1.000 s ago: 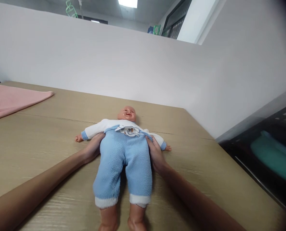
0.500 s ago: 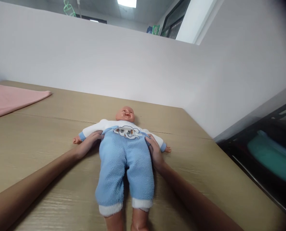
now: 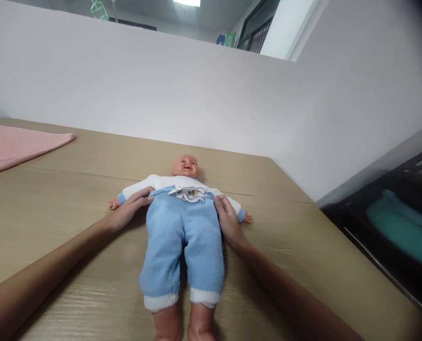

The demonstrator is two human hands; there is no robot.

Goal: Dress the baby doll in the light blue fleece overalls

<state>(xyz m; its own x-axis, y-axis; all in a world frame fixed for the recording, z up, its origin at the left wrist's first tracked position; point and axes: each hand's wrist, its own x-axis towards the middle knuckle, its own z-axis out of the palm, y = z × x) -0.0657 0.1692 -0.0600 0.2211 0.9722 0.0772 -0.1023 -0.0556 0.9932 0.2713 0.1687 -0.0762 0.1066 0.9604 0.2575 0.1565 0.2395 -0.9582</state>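
A baby doll (image 3: 185, 166) lies on its back on the wooden table (image 3: 54, 208), head away from me. It wears a white top with an elephant print and blue fleece trousers (image 3: 182, 246). My left hand (image 3: 127, 212) lies at the doll's right side, thumb and fingertips pinched together at the waistband's corner. At the other side of the waist, my right hand (image 3: 228, 221) has its fingers curled against the waistband edge. The doll's bare legs run out of the bottom of the view.
A pink cloth (image 3: 15, 144) lies at the table's far left. A white partition wall (image 3: 161, 94) stands behind the table. Past the table's right edge is a dark bin (image 3: 391, 222) with something teal in it.
My left hand has slid from the doll's hip up to the waistband corner. The waistband now covers more of the elephant print than half a second ago. My right hand has barely moved.
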